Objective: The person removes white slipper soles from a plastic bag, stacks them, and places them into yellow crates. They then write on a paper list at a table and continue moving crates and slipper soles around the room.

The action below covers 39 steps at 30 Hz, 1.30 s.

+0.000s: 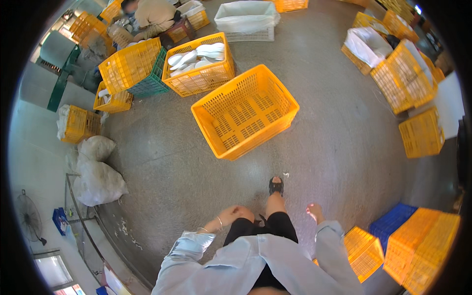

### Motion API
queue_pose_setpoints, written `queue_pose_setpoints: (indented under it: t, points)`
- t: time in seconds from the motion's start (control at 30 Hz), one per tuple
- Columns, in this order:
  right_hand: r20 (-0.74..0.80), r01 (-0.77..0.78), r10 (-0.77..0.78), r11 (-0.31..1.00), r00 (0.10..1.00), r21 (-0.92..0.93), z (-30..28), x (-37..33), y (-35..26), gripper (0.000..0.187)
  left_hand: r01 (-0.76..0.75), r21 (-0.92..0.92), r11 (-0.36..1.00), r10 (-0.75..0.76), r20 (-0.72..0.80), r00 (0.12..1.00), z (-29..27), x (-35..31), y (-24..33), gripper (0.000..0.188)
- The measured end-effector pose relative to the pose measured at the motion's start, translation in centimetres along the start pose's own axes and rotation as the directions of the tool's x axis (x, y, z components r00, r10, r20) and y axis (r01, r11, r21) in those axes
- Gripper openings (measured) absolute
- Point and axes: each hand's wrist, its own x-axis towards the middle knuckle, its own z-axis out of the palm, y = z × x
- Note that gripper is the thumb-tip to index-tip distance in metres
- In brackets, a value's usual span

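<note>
My left hand (228,217), with a bracelet at its wrist, hangs beside my left knee. Its fingers blend with the leg behind, so their shape is hard to read. On the other side my right hand (315,212) hangs away from my body, its fingers loosely bent and no object visible in it. Neither hand touches a crate. Ahead of me on the floor stands a yellow plastic crate (227,154), with nothing inside. Behind it to the left, another yellow crate (199,84) holds several white, sole-shaped pieces (210,51).
Stacked yellow crates stand at far left (129,66), at right (404,81) and near my right side (422,248), beside a blue crate (392,221). White sacks (100,182) lie by the left wall. A seated person (156,14) is at far left. A lined crate (246,34) stands farther back.
</note>
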Motion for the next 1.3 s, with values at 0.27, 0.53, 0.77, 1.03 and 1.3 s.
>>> queue_pose_setpoints:
  t: [0.27,0.53,0.77,1.03,1.3]
  points:
    - [-0.153,0.386,-0.425,0.893,0.892,-0.231,1.1,12.6,-30.2,0.023,0.348,-0.227,0.909,-0.415,-0.449,0.791,-21.2,17.5,-8.3,0.063]
    - [-0.042,0.179,-0.18,0.984,0.983,-0.021,19.0,12.5,-29.9,0.019,0.369,-0.301,0.879,-0.472,-0.647,0.598,-32.2,37.8,-15.7,0.062]
    - [0.038,0.298,-0.302,0.896,0.952,-0.33,34.7,15.0,-32.3,0.041,-0.004,-0.938,0.347,-0.332,-0.127,0.935,-35.3,40.4,-13.4,0.049]
    - [-0.349,0.006,-0.266,0.803,0.899,-0.596,26.7,13.0,-45.9,0.034,-0.099,-0.72,0.687,0.088,-0.052,0.995,-31.2,29.9,3.3,0.067]
    - [-0.412,0.085,-0.53,0.683,0.741,-0.726,12.0,-7.4,-50.6,0.046,0.445,-0.803,0.397,0.119,0.525,0.842,-21.3,18.8,3.4,0.096]
